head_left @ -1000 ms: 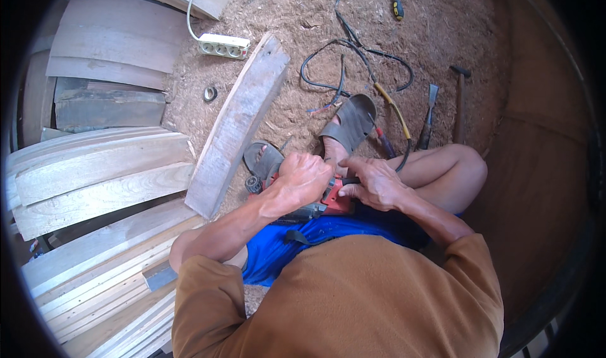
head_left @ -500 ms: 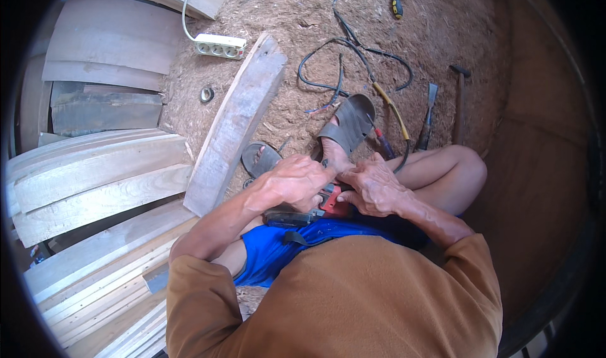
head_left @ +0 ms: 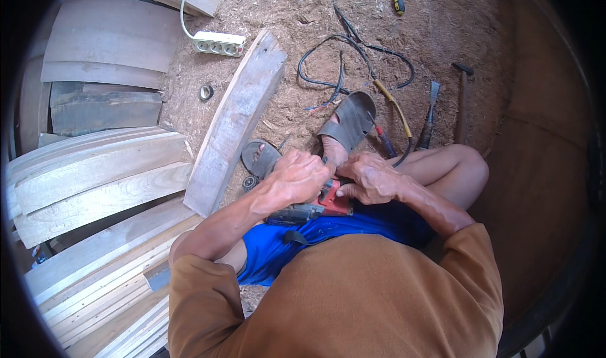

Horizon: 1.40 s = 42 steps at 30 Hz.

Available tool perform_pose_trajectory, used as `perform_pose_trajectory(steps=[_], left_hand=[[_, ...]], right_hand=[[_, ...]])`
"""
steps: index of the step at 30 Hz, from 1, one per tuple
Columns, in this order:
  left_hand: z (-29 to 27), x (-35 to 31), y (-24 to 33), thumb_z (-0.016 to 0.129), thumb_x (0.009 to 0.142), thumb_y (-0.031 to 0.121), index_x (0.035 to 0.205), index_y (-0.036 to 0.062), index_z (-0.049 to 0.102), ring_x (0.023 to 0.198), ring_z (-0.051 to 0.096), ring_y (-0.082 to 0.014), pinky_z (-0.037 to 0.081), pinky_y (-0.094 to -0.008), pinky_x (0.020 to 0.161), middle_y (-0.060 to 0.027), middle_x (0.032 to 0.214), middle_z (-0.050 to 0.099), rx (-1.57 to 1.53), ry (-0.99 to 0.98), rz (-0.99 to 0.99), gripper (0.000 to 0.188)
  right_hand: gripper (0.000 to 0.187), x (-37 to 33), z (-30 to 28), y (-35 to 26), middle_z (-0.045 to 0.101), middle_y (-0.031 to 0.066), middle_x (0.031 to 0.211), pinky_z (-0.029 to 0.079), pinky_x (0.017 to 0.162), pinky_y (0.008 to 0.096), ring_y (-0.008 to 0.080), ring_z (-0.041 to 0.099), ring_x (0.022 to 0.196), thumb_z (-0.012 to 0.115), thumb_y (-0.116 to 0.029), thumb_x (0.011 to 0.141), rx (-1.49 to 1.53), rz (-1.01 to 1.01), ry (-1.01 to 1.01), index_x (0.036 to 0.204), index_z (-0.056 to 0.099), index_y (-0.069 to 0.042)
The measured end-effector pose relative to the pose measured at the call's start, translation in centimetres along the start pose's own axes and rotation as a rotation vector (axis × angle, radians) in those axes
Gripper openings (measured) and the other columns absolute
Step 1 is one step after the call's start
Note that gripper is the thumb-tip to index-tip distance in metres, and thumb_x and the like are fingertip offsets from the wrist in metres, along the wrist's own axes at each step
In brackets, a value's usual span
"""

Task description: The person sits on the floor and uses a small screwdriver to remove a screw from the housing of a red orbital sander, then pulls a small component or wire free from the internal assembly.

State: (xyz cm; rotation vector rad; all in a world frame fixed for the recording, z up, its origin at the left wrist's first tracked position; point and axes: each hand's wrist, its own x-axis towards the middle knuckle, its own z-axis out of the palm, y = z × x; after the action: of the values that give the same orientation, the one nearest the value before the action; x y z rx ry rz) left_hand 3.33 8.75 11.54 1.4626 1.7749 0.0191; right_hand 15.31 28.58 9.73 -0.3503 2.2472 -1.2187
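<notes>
On my lap, over blue shorts, lies a red and black corded power tool (head_left: 336, 201). My right hand (head_left: 374, 177) is closed at its red end, the thumb pressed against the housing. My left hand (head_left: 299, 174) is closed just beside it, above the tool, with fingers curled; what they pinch is hidden. Past my right hand, a black cable with a yellow wrapped stretch (head_left: 392, 107) comes toward the tool. Sandals (head_left: 358, 118) are on my feet, just beyond the hands. Close to the left foot is a small dark round part (head_left: 250, 182).
A thick wooden beam (head_left: 237, 121) lies left of my feet, near stacked planks (head_left: 101, 169). Farther off are a white power strip (head_left: 218, 44) and a tape roll (head_left: 206, 92). To the right lie a red-handled screwdriver (head_left: 384, 140), chisel (head_left: 430, 115), hammer (head_left: 463, 102) and yellow-black screwdriver (head_left: 398, 1).
My left hand has lifted slightly off the power tool, its thumb no longer seen against the housing. More of the red body shows. My right hand has shifted slightly.
</notes>
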Motion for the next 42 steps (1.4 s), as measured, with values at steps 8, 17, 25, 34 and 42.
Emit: perform_pose_trajectory(steps=[8,17,25,34,42], left_hand=[[1.2,-0.8,0.0,0.073,0.077,0.011,0.102,0.0048,0.069,0.083,0.074,-0.0410,0.056,-0.0521,0.066,-0.0192,0.081,0.073,0.027,0.284,-0.007,0.026],[1.9,-0.6,0.9,0.065,0.083,0.017,0.095,0.0051,0.076,0.079,0.078,-0.0318,0.060,-0.0454,0.068,-0.0166,0.083,0.078,0.173,0.215,-0.089,0.020],[2.3,-0.3,0.0,0.068,0.082,0.015,0.096,0.0056,0.067,0.075,0.076,-0.0347,0.057,-0.0483,0.061,-0.0168,0.079,0.073,0.149,0.293,-0.059,0.017],[1.8,-0.5,0.2,0.065,0.085,0.016,0.105,0.0040,0.071,0.081,0.078,-0.0321,0.060,-0.0457,0.068,-0.0166,0.085,0.078,0.170,0.238,-0.078,0.024],[1.8,-2.5,0.1,0.066,0.087,0.015,0.114,0.0089,0.070,0.092,0.071,-0.0313,0.053,-0.0449,0.080,-0.0108,0.096,0.074,0.180,0.403,0.022,0.028]], right_hand=[[0.043,-0.4,0.3,-0.3,0.071,0.0252,0.102,0.051,0.092,0.0546,0.0467,0.067,0.106,0.073,-0.039,0.095,0.041,0.033,0.032,0.115,0.071,-0.001],[0.040,-0.2,-0.4,-3.1,0.071,0.0248,0.094,0.052,0.086,0.0536,0.0458,0.067,0.100,0.075,-0.032,0.092,-0.242,0.108,-0.042,0.115,0.071,0.000],[0.034,0.1,-0.4,-1.8,0.072,0.0239,0.099,0.053,0.085,0.0555,0.0474,0.068,0.100,0.076,-0.023,0.088,-0.082,0.101,-0.021,0.112,0.068,0.000],[0.032,0.0,-0.3,-2.4,0.073,0.0254,0.097,0.053,0.086,0.0566,0.0473,0.070,0.099,0.072,-0.029,0.094,-0.081,0.092,0.047,0.108,0.068,-0.001],[0.045,-0.9,-0.4,-3.1,0.074,0.0271,0.103,0.053,0.090,0.0557,0.0464,0.070,0.103,0.072,-0.029,0.094,-0.088,0.233,-0.031,0.130,0.065,-0.003]])
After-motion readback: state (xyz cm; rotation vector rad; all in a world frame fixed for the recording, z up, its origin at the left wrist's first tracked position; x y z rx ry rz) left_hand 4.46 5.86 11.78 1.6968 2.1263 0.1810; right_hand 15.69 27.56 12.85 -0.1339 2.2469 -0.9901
